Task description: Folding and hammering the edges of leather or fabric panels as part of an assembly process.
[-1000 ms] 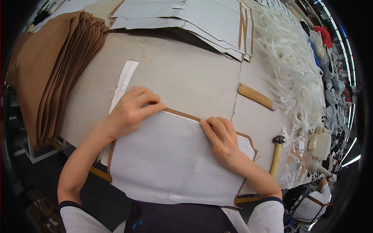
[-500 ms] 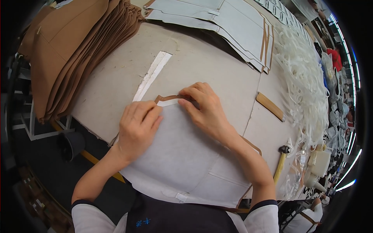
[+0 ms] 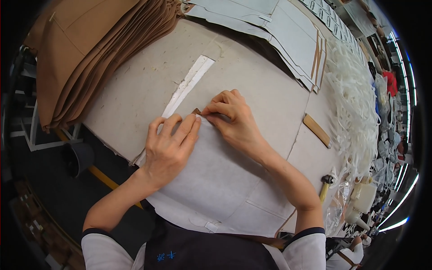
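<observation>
A brown panel with a white backing [image 3: 220, 180] lies white side up in front of me, its near end reaching my apron. My left hand [image 3: 168, 148] rests on its upper left part, fingers slightly spread and tips pressed down by the far edge. With thumb and fingers, my right hand [image 3: 236, 121] pinches that far edge, where a small brown corner [image 3: 196, 111] shows between the hands. The rest of the brown border there is hidden under my fingers. Just beyond my left hand a white strip [image 3: 189, 85] lies on the table.
Stacked brown panels [image 3: 90, 58] stand at the far left, white-backed panels [image 3: 279, 40] at the back. To the right are a wooden-handled tool [image 3: 316, 130], a hammer [image 3: 326, 185], a heap of white strips [image 3: 353, 103] and a pale plastic bottle [image 3: 362, 198]. The table's left edge [image 3: 108, 146] drops to a dark floor.
My left hand has shifted right and opened its fingers onto the panel. Both hands are closer together, covering most of the brown edge seen before. The view has moved slightly.
</observation>
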`<state>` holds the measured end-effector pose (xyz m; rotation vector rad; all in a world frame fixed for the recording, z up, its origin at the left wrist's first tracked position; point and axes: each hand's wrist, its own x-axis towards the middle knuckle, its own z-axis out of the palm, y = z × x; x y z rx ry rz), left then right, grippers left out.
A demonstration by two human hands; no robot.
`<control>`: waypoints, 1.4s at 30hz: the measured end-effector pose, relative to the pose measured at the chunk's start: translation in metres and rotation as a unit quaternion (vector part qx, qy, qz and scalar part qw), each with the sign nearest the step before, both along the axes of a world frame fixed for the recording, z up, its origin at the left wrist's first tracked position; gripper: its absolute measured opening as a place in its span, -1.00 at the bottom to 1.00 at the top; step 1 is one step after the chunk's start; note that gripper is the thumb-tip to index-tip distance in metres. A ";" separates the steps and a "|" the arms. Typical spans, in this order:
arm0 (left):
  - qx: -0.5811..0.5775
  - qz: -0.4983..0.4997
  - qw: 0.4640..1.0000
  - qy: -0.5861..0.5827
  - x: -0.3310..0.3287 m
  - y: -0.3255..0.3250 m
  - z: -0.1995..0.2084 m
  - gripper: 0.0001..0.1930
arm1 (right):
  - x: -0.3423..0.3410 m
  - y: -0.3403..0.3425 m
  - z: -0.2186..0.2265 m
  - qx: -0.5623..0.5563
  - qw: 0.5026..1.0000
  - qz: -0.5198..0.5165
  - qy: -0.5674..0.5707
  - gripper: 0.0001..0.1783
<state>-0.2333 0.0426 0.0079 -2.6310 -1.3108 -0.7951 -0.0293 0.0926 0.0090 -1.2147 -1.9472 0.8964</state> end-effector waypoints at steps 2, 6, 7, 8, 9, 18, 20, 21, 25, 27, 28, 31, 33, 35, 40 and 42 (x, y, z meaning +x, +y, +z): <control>0.001 0.001 1.000 0.011 0.001 0.000 0.001 -0.57 | 0.005 0.000 -0.004 0.016 1.000 0.016 0.007 -0.86; 0.006 0.007 1.000 0.005 0.001 0.001 0.001 -0.71 | 0.012 0.003 -0.008 0.027 0.998 0.052 0.011 -0.80; -0.017 0.005 1.000 -0.004 0.000 0.001 0.000 -0.63 | 0.015 0.004 -0.007 0.043 0.996 0.077 0.000 -0.76; -0.040 0.002 0.999 -0.012 0.000 0.001 -0.001 -0.55 | 0.018 0.005 -0.007 0.060 0.993 0.103 -0.011 -0.71; -0.040 0.001 0.999 -0.013 0.000 0.003 0.001 -0.55 | 0.021 0.007 -0.008 0.059 0.993 0.102 -0.011 -0.71; -0.131 -0.019 0.991 -0.037 -0.003 0.014 0.009 -0.48 | 0.034 0.022 -0.003 0.158 0.961 0.219 -0.065 -0.65; -0.108 -0.016 0.994 -0.022 -0.001 0.011 0.007 -0.48 | 0.039 0.022 -0.006 0.068 0.981 0.179 0.002 -0.69; -0.107 -0.018 0.994 -0.022 0.000 0.010 0.007 -0.48 | 0.041 0.022 -0.005 0.076 0.981 0.176 -0.003 -0.73; -0.084 -0.009 0.996 -0.011 0.003 0.008 0.005 -0.50 | 0.044 0.020 -0.008 0.092 0.980 0.177 -0.004 -0.71; -0.077 -0.008 0.997 -0.011 0.003 0.008 0.003 -0.52 | 0.047 0.020 -0.005 0.193 0.951 0.221 -0.093 -0.67; -0.068 -0.004 0.998 -0.011 0.003 0.007 0.002 -0.53 | 0.047 0.019 -0.003 0.193 0.952 0.219 -0.094 -0.67; -0.062 -0.004 0.998 -0.011 0.005 0.008 0.004 -0.54 | 0.041 0.010 -0.003 0.340 0.893 0.230 -0.182 -0.59; -0.065 -0.010 0.998 -0.012 0.006 0.007 0.005 -0.54 | 0.036 0.002 -0.006 0.321 0.906 0.208 -0.182 -0.57; -0.058 -0.007 0.998 -0.008 0.006 0.007 0.006 -0.53 | 0.035 -0.004 -0.003 0.237 0.939 0.191 -0.163 -0.53; -0.052 -0.010 0.999 0.001 0.008 0.010 0.012 -0.57 | 0.077 -0.027 0.034 0.119 0.990 0.051 -0.061 -0.43; -0.051 -0.005 0.999 0.009 0.010 0.009 0.020 -0.59 | 0.138 -0.031 0.021 0.181 0.968 -0.102 -0.141 -0.43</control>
